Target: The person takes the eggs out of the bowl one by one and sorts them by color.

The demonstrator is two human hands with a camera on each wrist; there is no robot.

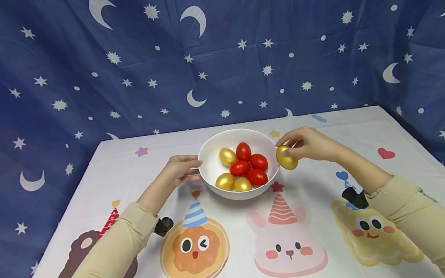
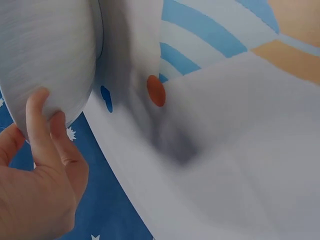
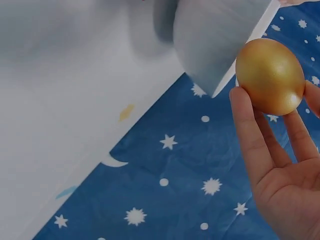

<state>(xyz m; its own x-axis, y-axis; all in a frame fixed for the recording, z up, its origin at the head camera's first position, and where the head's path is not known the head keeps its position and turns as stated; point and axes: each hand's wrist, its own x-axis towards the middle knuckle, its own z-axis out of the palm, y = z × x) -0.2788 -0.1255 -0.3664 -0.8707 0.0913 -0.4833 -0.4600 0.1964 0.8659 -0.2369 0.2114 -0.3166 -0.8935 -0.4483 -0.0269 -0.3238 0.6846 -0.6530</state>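
A white bowl (image 1: 213, 188) stands near the middle of the table, with several red eggs (image 1: 240, 168) and three golden eggs (image 1: 227, 157) inside. My left hand (image 1: 183, 168) grips the bowl's left side, thumb at the rim and fingers against the outer wall; the left wrist view shows those fingers (image 2: 40, 130) touching the bowl (image 2: 55, 50). Just outside the right rim, my right hand (image 1: 306, 145) pinches another golden egg (image 1: 287, 158) between thumb and fingers. In the right wrist view this golden egg (image 3: 270, 76) sits at the fingertips, close to the bowl's edge (image 3: 250, 37).
A white tablecloth (image 1: 231, 237) printed with cartoon figures and lettering covers the table. Behind it hangs a blue curtain (image 1: 239, 81) with moons and stars. Dark wrist devices (image 1: 163, 226) show at both sleeves.
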